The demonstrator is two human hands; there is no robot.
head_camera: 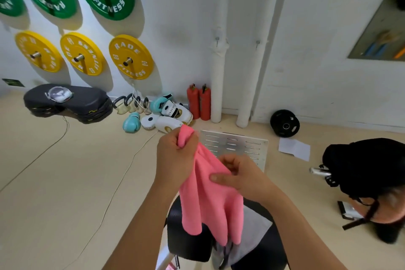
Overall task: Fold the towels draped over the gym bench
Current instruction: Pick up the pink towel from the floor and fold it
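Gym walls all around: green and yellow weight plates [131, 56] hang on pegs, boxing gloves [131, 122] lie scattered on the pale floor [65, 171], and two red fire extinguishers [199, 102] stand by a white pipe. Down below, a black padded worktop [188, 237] sits at the bottom of the view, and that is our gym bench.

Up in the air goes the pink towel [210, 199]! The left hand [175, 158] has its fingers curled tight round one top corner, bunching it into a knot. The right hand [238, 175] pinches the cloth lower down along the upper edge, thumb pressed on the front face. Between them the towel hangs over the near end of the worktop, clear of the padding as far as I can tell.

No fold made yet on this one, I'd say: it droops in long soft pleats with a wavy bottom hem, nothing squared up. It looks like plush, fleecy stuff, thick and limp. Underneath, a grey towel [254, 232] lies rumpled across the worktop's right side, thinner and flatter in look, also unfolded. So the job seems barely begun, with both towels left to fold.

Off to the right, another person in a black cap [363, 164] bends low.
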